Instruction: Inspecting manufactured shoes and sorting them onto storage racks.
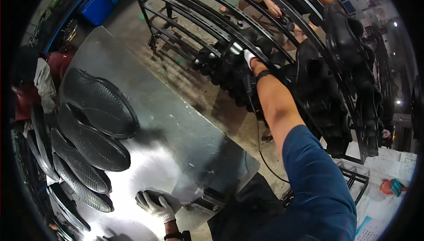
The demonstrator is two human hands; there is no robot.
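Note:
My left hand (154, 205), in a pale glove with dark fingertips, lies on the metal tabletop (163, 95), thumb apart from the fingers and nothing seen in it. Several black shoe soles (95, 139) stand in a row to its upper left, tread patterns showing. My right arm reaches far forward to the rack. There my right hand (250, 58), in a white glove, seems closed round a black corded hand tool (248, 84); its fingers are mostly hidden. A silver cylinder (236, 48) shows beside that hand. Black shoes (221, 62) crowd the rack around it.
A black metal rack (194, 4) of long bars runs across the far side, with more black shoes (342, 33) at right. The tool's cord (260, 146) hangs beside the table. Behind the rack sits another person (269, 4). A blue bin (96, 7) stands far left.

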